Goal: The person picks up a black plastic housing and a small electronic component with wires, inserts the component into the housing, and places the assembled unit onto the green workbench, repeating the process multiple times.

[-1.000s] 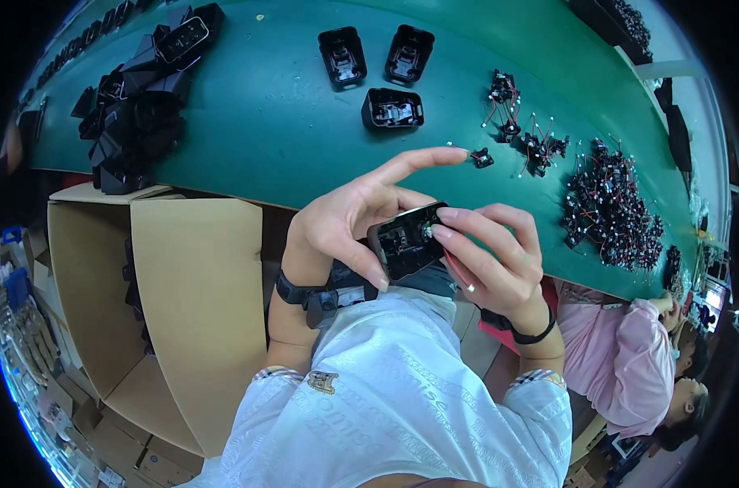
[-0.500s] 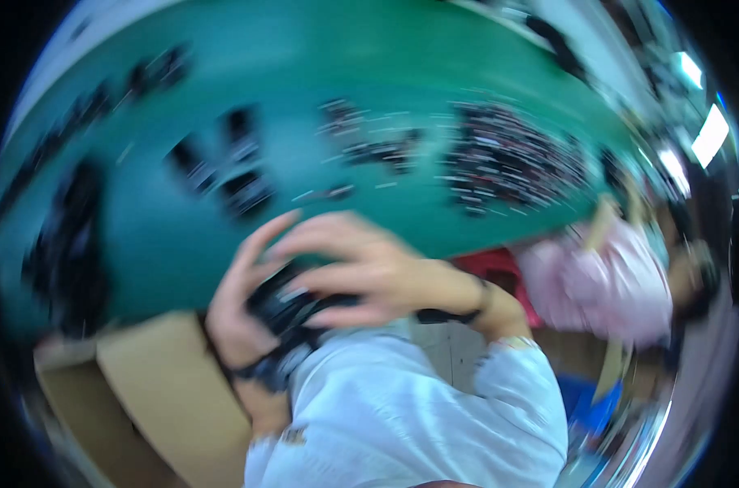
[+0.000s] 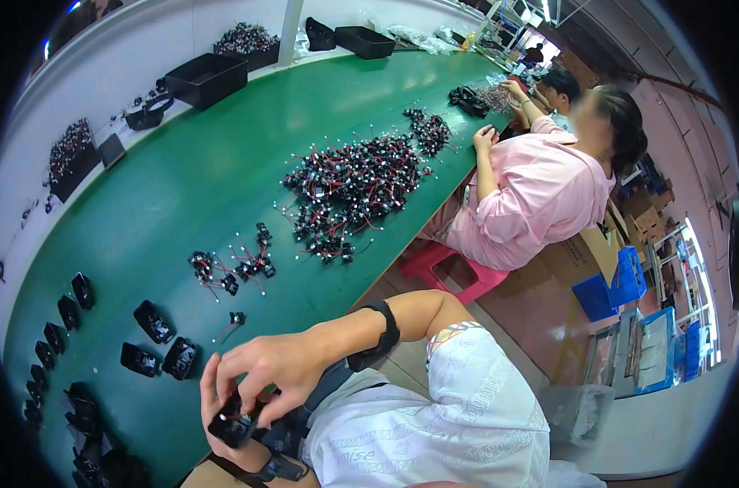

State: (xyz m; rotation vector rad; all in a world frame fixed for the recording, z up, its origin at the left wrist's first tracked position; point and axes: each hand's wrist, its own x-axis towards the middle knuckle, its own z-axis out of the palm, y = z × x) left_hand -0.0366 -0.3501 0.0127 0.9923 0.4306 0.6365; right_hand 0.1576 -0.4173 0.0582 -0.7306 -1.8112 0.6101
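My left hand (image 3: 246, 457) is wrapped round a small black open-topped plastic housing (image 3: 229, 426), low over the near edge of the green table. Something with a bit of red wire shows inside it. My right hand (image 3: 276, 368) arches over the housing with its fingers curled down and fingertips at its opening; what they pinch, if anything, is hidden. Just beyond lie three similar black housings (image 3: 179, 358) with parts inside. A single small black part with a red wire (image 3: 229, 324) rests near my right hand.
Farther along the green table (image 3: 223, 171) are a few wired parts (image 3: 251, 259) and a large heap of them (image 3: 357, 183). Black housings (image 3: 52, 337) form a row at the left. A black bin (image 3: 207, 80) stands behind. A person in pink (image 3: 540, 191) sits to the right.
The view has swung toward the right and far end of the table and is sharper. Both hands stay together at the black housing, now lower in the picture.
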